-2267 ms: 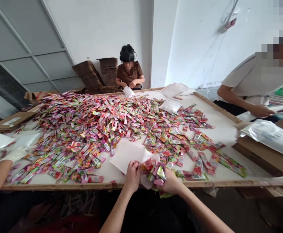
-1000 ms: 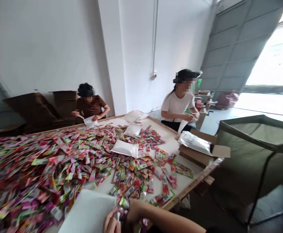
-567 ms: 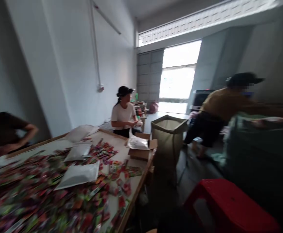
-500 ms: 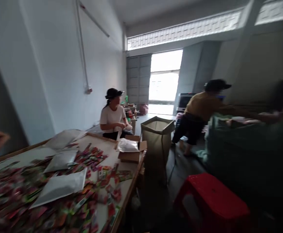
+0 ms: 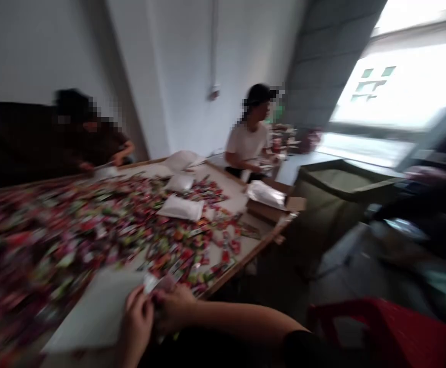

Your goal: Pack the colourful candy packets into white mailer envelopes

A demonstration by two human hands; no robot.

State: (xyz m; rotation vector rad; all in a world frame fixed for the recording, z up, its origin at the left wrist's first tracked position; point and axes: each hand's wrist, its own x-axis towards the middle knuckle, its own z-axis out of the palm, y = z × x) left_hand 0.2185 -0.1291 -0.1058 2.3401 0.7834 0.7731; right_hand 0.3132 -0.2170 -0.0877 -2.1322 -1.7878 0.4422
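My left hand point(image 5: 137, 317) has its fingers curled at the right edge of a flat white pouch point(image 5: 96, 309) lying at the table's near side. Close beside it, my right hand point(image 5: 174, 306) is closed around small shiny packets point(image 5: 165, 283), pinkish and whitish, at the pouch's edge. Motion blur hides the exact finger contact. Heaps of small colourful packets point(image 5: 92, 230) spread over the table in front of both hands. Beyond them rests a filled white pouch point(image 5: 181, 208), with other pale pouches behind it.
An open cardboard box point(image 5: 264, 209) with a silvery-white pouch stands at the table's right corner. One person point(image 5: 248, 143) sits beyond it; another point(image 5: 92, 138) leans over the far left edge. A large olive bin point(image 5: 337, 189) and a red stool point(image 5: 399, 327) are to the right.
The view has swung left and down towards the table. My two hands and the flat white pouch have come into view, and the person at far left now shows more fully.
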